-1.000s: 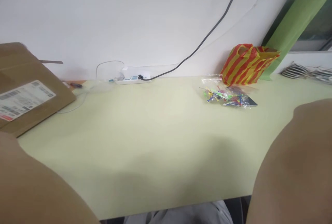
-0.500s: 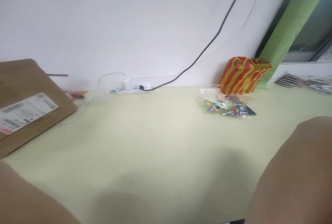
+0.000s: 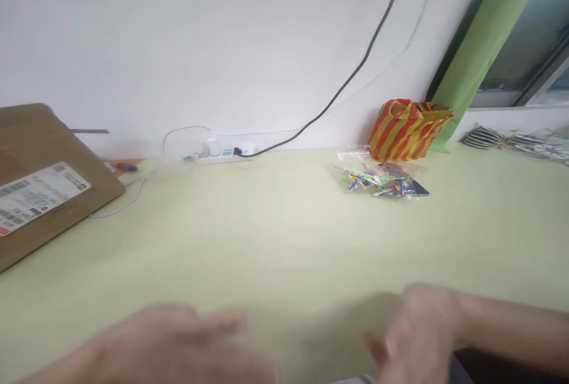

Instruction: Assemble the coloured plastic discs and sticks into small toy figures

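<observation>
My left hand (image 3: 164, 348) is low at the bottom left, over the pale green tabletop (image 3: 267, 242). Motion blurs it, but its thumb and fingers look stretched out and apart, and nothing shows in them. On the lower right is my right hand (image 3: 415, 336), bent downward, its fingertips smeared and partly cut off by the frame's bottom edge. Beside and beneath it, a dark grey flat-edged object (image 3: 460, 372) shows only in part; whether the hand touches it I cannot tell.
A cardboard box (image 3: 26, 147) with a shipping label stands at left. Along the wall lie a white power strip (image 3: 226, 156) and a black cable (image 3: 342, 90). Farther right are a clear bag of colourful small pieces (image 3: 377, 181), a dark flat item (image 3: 419, 188) and a red-yellow striped bag (image 3: 406, 129).
Both hands have come into view at the bottom, where only blurred arms showed before. More of the dark grey object shows at lower right. The view has shifted slightly to the right.
</observation>
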Motion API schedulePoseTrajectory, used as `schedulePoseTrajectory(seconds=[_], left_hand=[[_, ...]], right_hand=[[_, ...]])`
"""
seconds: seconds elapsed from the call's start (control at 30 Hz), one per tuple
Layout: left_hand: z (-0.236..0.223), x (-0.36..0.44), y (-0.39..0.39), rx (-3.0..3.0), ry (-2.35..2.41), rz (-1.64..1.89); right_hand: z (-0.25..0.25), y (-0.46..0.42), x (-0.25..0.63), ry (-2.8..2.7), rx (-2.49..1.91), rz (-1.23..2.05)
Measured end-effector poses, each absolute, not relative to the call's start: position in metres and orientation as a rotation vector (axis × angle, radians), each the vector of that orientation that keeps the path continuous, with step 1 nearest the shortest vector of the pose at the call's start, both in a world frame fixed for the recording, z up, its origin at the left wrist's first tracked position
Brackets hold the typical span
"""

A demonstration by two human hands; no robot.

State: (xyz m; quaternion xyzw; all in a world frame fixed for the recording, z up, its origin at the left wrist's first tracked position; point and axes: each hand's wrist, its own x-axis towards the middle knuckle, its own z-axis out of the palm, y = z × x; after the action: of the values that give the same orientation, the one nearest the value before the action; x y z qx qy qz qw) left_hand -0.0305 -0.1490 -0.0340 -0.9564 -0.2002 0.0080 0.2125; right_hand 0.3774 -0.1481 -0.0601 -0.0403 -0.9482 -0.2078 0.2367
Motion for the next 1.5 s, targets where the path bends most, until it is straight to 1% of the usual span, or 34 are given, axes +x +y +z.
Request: schedulePoseTrajectory(seconds=[0.07,0.13,0.17,0.27,0.37,0.47,0.6,0.77,0.93,1.1,1.2,1.33,1.4,1.5], left_hand=[[-0.016,-0.038,-0.104,-2.693,-0.392,0.022],[0.001,-0.050,-0.055,-2.670,-0.393,-0.015],[0.007,-0.057,-0.030,-2.632,-0.490,-0.041],[0.018,-0.074,0.040,-2.555,-0.563,-0.024],[0.025,-0.079,0.097,-2.529,-0.586,-0.058],[0.038,-0.074,0.137,-2.476,-0.660,-0.072],[0.052,-0.065,0.166,-2.382,-0.779,-0.108],[0.060,-0.062,0.181,-2.380,-0.822,-0.110],[0.061,-0.067,0.183,-2.369,-0.849,-0.087],[0.047,-0.088,0.174,-2.402,-0.856,-0.093],[0.049,-0.093,0.158,-2.422,-0.846,-0.100],[0.065,-0.074,0.120,-2.388,-0.857,-0.183],[0.065,-0.060,0.098,-2.373,-0.832,-0.245],[0.045,-0.039,0.062,-2.369,-0.611,-0.394]], right_hand=[[-0.050,-0.113,0.387,-2.515,0.100,-0.720],[-0.040,-0.068,0.401,-2.528,-0.153,-0.904],[-0.035,-0.044,0.408,-2.553,-0.274,-0.948],[-0.022,0.031,0.421,-2.630,-0.534,-0.934],[-0.008,0.101,0.416,-2.686,-0.631,-0.925],[0.006,0.156,0.394,-2.643,-0.633,-0.945],[0.019,0.196,0.358,-2.581,-0.518,-0.975],[0.027,0.219,0.327,-2.642,-0.316,-0.952],[0.030,0.231,0.320,-2.648,-0.339,-0.953],[0.030,0.222,0.335,-2.626,-0.346,-0.943],[0.044,0.204,0.348,-2.594,-0.379,-0.918],[0.065,0.157,0.373,-2.448,-0.515,-0.878],[0.063,0.126,0.388,-2.326,-0.650,-0.857],[0.040,0.079,0.407,-2.193,-0.883,-0.770]])
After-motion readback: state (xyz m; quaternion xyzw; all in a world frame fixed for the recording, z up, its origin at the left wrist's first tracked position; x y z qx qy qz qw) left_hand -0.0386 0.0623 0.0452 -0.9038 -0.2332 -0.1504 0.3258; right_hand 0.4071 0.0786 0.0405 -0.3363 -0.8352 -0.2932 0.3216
